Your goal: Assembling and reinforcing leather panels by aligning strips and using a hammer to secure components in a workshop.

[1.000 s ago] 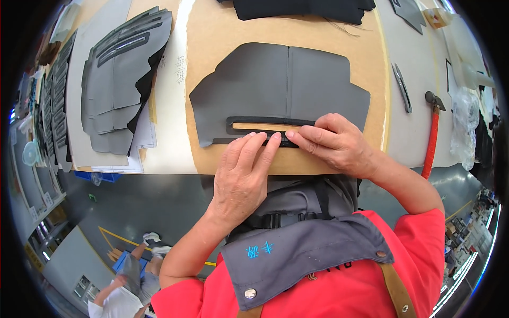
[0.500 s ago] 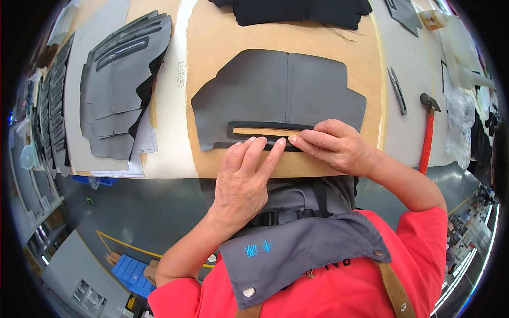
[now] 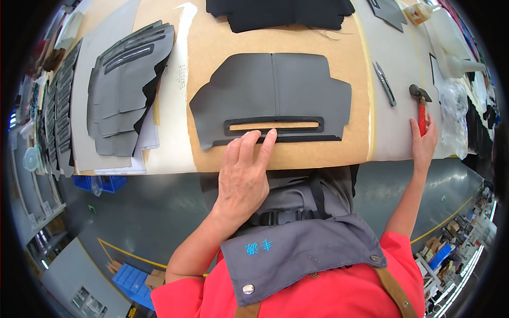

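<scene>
A grey sheet panel (image 3: pixel 238 85) with a stepped outline lies flat before me on the brown board. Near its front edge runs a long slot framed by a black strip (image 3: pixel 297 118), and the board shows through the slot. My left hand (image 3: pixel 244 172) rests its fingertips on the black edging below the slot, fingers stretched and the index apart from the others. Far to the right, my right hand (image 3: pixel 424 146) is closed round the red handle of a hammer (image 3: pixel 422 114), thumb on one side and fingers on the other. The hammer's dark head points away from me on the table.
A stack of similar grey panels (image 3: pixel 119 100) lies at left. Black material (image 3: pixel 281 13) lies at the far edge. Small thread snips (image 3: pixel 384 84), a plastic bottle (image 3: pixel 458 66) and clear plastic wrap (image 3: pixel 455 116) are on the right. The table's front edge (image 3: pixel 318 167) is close to me.
My right hand has left the black strip and moved right to the hammer's handle. My left hand stays on the panel. The whole slot frame now shows.
</scene>
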A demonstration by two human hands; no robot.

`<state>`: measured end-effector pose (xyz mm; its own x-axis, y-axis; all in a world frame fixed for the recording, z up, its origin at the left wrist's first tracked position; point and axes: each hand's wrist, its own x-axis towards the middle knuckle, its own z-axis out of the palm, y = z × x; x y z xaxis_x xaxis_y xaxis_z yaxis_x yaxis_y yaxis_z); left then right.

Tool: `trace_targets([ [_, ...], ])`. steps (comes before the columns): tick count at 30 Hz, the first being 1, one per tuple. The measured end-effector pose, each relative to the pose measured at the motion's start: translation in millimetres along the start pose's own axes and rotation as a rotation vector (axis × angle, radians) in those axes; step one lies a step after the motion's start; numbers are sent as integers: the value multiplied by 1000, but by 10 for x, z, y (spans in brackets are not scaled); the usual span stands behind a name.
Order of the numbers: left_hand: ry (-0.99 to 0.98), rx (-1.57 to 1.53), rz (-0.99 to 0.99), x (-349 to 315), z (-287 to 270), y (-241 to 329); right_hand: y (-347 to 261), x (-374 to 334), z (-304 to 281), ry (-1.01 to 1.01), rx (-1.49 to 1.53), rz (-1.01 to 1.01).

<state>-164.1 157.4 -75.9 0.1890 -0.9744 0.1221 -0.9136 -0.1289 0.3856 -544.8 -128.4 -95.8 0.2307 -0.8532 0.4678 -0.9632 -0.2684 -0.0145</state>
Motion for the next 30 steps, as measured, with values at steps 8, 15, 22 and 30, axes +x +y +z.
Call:
trace_targets([
  [8, 57, 15, -1, -13, 119, -28, -405, -39, -359, -329, 525, 400],
  [15, 214, -90, 16, -34, 120, -16, -1786, -186, -931, -537, 869, -259],
  [22, 282, -105, -47, -116, 137, -302, -2217, -168, -968, -326, 831, -676],
  [30, 311, -125, -27, -111, 178, -329, -2369, -55, -826, -268, 941, -666],
])
